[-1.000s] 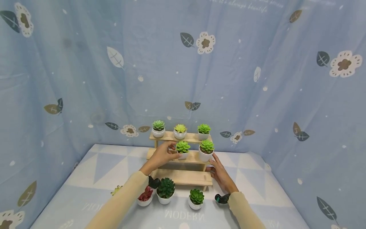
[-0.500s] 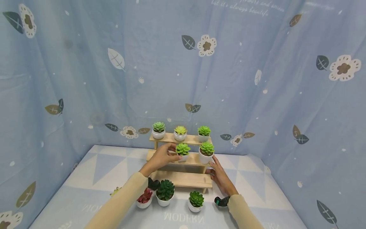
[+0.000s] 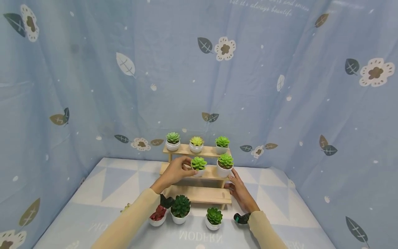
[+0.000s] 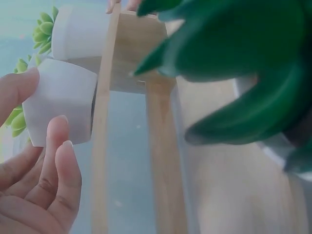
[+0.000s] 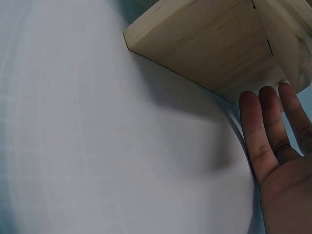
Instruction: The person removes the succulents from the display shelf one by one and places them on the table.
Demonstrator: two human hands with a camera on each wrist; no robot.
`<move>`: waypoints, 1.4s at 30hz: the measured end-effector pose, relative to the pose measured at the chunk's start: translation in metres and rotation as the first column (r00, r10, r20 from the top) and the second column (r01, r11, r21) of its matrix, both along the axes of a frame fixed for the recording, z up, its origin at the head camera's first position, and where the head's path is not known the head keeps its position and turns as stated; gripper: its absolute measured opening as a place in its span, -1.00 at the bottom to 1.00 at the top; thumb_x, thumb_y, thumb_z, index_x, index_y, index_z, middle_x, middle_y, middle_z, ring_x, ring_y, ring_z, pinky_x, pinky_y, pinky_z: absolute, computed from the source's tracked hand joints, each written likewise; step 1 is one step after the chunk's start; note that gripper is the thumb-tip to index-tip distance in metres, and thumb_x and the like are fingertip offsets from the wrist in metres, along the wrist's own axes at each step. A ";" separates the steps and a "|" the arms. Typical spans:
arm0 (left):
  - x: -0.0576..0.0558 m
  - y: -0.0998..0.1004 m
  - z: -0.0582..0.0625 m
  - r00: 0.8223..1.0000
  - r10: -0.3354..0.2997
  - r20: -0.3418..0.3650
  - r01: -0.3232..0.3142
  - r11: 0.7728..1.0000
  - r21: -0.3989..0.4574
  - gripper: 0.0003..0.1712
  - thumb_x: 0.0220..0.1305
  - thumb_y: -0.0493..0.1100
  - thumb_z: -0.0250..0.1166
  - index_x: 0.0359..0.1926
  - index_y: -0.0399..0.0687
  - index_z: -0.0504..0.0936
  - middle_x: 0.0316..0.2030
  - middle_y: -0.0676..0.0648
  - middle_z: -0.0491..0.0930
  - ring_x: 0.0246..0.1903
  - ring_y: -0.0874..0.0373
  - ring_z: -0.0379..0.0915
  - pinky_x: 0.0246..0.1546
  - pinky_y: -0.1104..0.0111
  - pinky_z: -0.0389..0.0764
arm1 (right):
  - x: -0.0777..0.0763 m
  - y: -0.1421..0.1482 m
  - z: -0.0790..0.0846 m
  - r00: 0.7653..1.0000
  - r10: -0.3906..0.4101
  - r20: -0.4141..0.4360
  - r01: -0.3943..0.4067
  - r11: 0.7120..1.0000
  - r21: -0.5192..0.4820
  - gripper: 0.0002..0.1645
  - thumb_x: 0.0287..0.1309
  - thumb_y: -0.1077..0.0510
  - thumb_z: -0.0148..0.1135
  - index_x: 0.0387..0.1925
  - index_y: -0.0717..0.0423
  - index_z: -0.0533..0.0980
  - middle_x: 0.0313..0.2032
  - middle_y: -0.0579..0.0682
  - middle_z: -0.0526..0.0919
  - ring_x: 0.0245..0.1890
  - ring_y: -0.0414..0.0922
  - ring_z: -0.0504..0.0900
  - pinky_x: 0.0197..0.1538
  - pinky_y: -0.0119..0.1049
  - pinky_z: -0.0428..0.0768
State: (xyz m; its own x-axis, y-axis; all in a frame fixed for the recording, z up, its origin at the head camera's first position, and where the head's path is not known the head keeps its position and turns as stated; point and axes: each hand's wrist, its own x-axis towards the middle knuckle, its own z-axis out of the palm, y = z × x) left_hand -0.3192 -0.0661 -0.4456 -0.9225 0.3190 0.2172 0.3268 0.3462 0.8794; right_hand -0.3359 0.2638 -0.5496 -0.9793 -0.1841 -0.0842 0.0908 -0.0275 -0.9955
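My left hand [image 3: 174,170] pinches a small potted succulent [image 3: 199,164] with light green leaves, at the middle step of the wooden stand [image 3: 199,194]. In the left wrist view, thumb and fingers lie on both sides of its tapered white pot [image 4: 61,100], close to the step's edge. Another green succulent in a round white pot [image 3: 224,165] stands to the right on the same step. Beside that pot, my right hand [image 3: 240,192] is at the stand's right end. In the right wrist view, its fingers [image 5: 256,131] are extended, with the tips at the wood; the thumb is hidden.
Three potted succulents line the top step, including a yellow one [image 3: 196,143]. In front of the stand are a dark green succulent [image 3: 180,207], a red one [image 3: 158,213] and a green one [image 3: 214,217]. Patterned curtain [image 3: 174,79] surrounds the table.
The head view has shifted slightly. Both hands stay in nearly the same places, the left still pinching the potted succulent.
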 end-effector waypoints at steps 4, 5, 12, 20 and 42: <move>0.002 0.001 0.002 1.000 -0.014 -0.013 0.014 1.000 0.010 -0.33 0.22 0.06 0.55 0.24 -0.14 0.56 0.02 -0.10 0.61 -0.16 0.10 0.59 -0.19 0.18 0.67 | 0.001 0.002 0.000 1.000 0.008 -0.008 -0.008 1.000 -0.008 -0.04 0.45 -0.35 0.07 0.64 -0.42 -0.17 0.40 0.17 0.25 0.10 0.07 0.52 0.07 -0.08 0.55; 0.002 0.002 0.003 1.000 -0.015 -0.017 0.015 1.000 0.010 -0.33 0.22 0.06 0.55 0.24 -0.14 0.56 0.02 -0.10 0.61 -0.16 0.10 0.59 -0.19 0.18 0.67 | 0.001 0.002 0.000 1.000 0.011 -0.012 -0.011 1.000 -0.007 -0.05 0.46 -0.34 0.07 0.64 -0.42 -0.18 0.41 0.17 0.24 0.11 0.07 0.52 0.08 -0.07 0.56; 0.009 0.007 0.008 1.000 -0.023 -0.007 0.024 0.999 0.028 -0.29 0.20 0.07 0.56 0.26 -0.14 0.55 0.03 -0.09 0.61 -0.18 0.11 0.61 -0.17 0.19 0.66 | -0.001 0.001 -0.002 1.000 0.017 -0.024 -0.017 1.000 -0.004 -0.11 0.48 -0.33 0.04 0.63 -0.49 -0.15 0.44 0.14 0.24 0.13 0.09 0.53 0.11 -0.02 0.58; 0.021 0.015 0.017 0.998 -0.067 0.009 0.066 0.997 0.049 -0.30 0.20 0.03 0.56 0.25 -0.17 0.55 -0.03 -0.09 0.63 -0.17 0.09 0.62 -0.18 0.18 0.67 | -0.001 0.001 0.000 0.999 0.022 -0.025 -0.022 1.000 0.009 -0.07 0.47 -0.34 0.05 0.64 -0.42 -0.16 0.46 0.17 0.21 0.15 0.10 0.53 0.13 -0.01 0.56; 0.067 0.052 0.024 0.975 -0.223 0.004 0.222 0.974 0.049 -0.31 0.23 -0.03 0.54 0.29 -0.17 0.52 0.02 -0.07 0.62 -0.22 0.13 0.65 -0.19 0.28 0.66 | -0.004 0.013 0.012 0.998 0.058 -0.020 -0.055 0.989 0.140 -0.06 0.48 -0.30 0.08 0.66 -0.33 -0.13 0.25 0.21 0.42 -0.06 -0.02 0.61 -0.08 -0.10 0.62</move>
